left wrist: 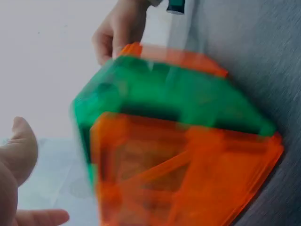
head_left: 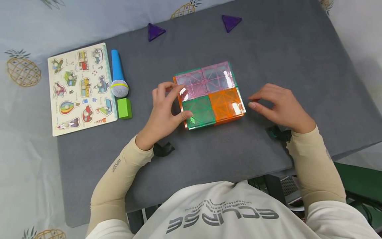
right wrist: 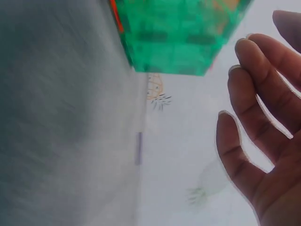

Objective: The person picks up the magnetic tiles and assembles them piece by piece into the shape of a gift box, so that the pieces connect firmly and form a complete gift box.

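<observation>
A low box of translucent magnetic tiles stands mid-table. Its top shows two pink tiles, a green tile and an orange tile. Green and orange side tiles appear blurred in the left wrist view. My left hand is at the box's left edge with thumb and fingers spread; the left wrist view shows a gap between them and the tiles. To the right of the box, my right hand is apart from it, fingers loosely bent and holding nothing.
Two purple triangular tiles lie near the far edge of the grey table. At the left are a wooden picture puzzle board, a blue toy microphone and a green block.
</observation>
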### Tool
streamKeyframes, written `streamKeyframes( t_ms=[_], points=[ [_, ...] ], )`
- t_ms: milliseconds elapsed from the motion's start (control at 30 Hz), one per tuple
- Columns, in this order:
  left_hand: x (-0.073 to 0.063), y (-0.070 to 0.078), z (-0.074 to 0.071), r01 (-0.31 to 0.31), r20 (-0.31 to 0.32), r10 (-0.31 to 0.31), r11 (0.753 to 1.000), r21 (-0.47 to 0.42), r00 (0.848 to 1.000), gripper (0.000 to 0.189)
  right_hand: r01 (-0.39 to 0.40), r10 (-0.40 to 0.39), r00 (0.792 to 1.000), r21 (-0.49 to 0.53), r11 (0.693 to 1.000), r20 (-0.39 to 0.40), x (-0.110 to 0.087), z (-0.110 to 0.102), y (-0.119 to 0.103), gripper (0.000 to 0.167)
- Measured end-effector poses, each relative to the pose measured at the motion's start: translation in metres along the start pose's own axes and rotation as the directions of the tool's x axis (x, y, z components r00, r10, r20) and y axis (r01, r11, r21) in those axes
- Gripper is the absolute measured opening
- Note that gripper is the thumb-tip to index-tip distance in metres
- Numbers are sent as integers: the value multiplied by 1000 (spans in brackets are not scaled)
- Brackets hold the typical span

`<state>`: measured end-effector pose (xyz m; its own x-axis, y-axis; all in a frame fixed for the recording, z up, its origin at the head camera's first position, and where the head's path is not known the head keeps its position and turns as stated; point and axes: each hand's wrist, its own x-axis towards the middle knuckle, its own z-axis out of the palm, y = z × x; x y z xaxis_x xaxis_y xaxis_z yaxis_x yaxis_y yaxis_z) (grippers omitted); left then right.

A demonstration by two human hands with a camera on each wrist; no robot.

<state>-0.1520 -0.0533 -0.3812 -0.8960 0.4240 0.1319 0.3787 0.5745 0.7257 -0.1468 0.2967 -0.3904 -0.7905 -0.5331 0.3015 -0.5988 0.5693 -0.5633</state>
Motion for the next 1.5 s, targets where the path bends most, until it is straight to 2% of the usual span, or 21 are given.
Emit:
streamKeyframes(
  t_ms=[67, 167, 233, 300, 367, 400, 467, 533, 567, 633, 667, 733, 833, 933, 1067, 1167, 1200, 1233, 1333, 1433, 1500],
  points=[
    [0, -1, -3, 19, -2, -19, 1000, -13, 1000, 91, 28, -28, 1000, -35, 999, 8, 8, -7, 1, 16],
    [-4, 2, 1, 46, 64, -45, 999, -19, 997, 93, 51, -49, 999, -76, 996, 23, 20, -15, 0, 15],
    [-6, 2, 6, 53, 94, -51, 998, -26, 994, 100, 34, -32, 999, -89, 995, 28, 30, -20, 1, 15],
    [-2, 0, 9, 72, 88, -68, 997, -40, 994, 100, -19, 25, 998, -103, 995, 58, 43, -24, 8, 16],
    [9, -6, 7, 93, 50, -90, 994, -54, 995, 93, -102, 114, 988, -110, 989, 108, 59, -28, 22, 21],
    [18, -11, 4, 115, 34, -113, 992, -51, 993, 88, -154, 171, 974, -120, 981, 148, 68, -29, 33, 26],
    [43, -27, -5, 187, 26, -186, 982, -30, 982, 81, -252, 283, 929, -151, 956, 238, 90, -30, 57, 36],
    [74, -47, -17, 291, 48, -291, 957, 18, 955, 78, -343, 386, 870, -185, 921, 307, 113, -28, 82, 46],
    [91, -58, -23, 350, 67, -352, 936, 48, 933, 78, -386, 435, 837, -205, 899, 333, 125, -25, 94, 52],
    [122, -79, -33, 460, 93, -470, 881, 110, 878, 79, -458, 516, 777, -239, 856, 360, 145, -18, 117, 64],
    [136, -88, -37, 507, 98, -521, 851, 137, 848, 81, -490, 551, 755, -253, 834, 355, 153, -13, 126, 68],
    [159, -105, -42, 571, 96, -592, 801, 180, 800, 86, -560, 625, 712, -279, 780, 321, 166, -5, 139, 76],
    [181, -121, -41, 646, 71, -671, 733, 211, 738, 94, -634, 702, 675, -307, 710, 227, 179, 6, 150, 80],
    [193, -132, -37, 700, 22, -723, 677, 228, 691, 96, -688, 750, 646, -317, 653, 142, 189, 12, 151, 79],
    [204, -137, -36, 763, -44, -775, 608, 220, 630, 87, -731, 783, 614, -305, 611, 97, 197, 14, 144, 79],
    [212, -136, -39, 799, -41, -813, 560, 218, 581, 71, -730, 793, 594, -323, 602, 137, 200, 11, 135, 82],
    [215, -135, -39, 805, -31, -822, 548, 226, 568, 63, -720, 789, 595, -335, 608, 155, 201, 10, 132, 81],
    [218, -134, -40, 805, -17, -826, 544, 236, 563, 57, -704, 779, 603, -342, 622, 173, 201, 9, 128, 79],
    [224, -130, -40, 791, 34, -823, 556, 255, 567, 57, -663, 749, 627, -359, 657, 213, 199, 4, 119, 69],
    [228, -126, -44, 774, 84, -809, 583, 247, 582, 83, -631, 718, 652, -352, 691, 242, 197, -1, 110, 58],
    [229, -127, -49, 775, 99, -808, 586, 235, 581, 96, -612, 704, 660, -356, 706, 262, 196, -3, 104, 51]
  ],
)
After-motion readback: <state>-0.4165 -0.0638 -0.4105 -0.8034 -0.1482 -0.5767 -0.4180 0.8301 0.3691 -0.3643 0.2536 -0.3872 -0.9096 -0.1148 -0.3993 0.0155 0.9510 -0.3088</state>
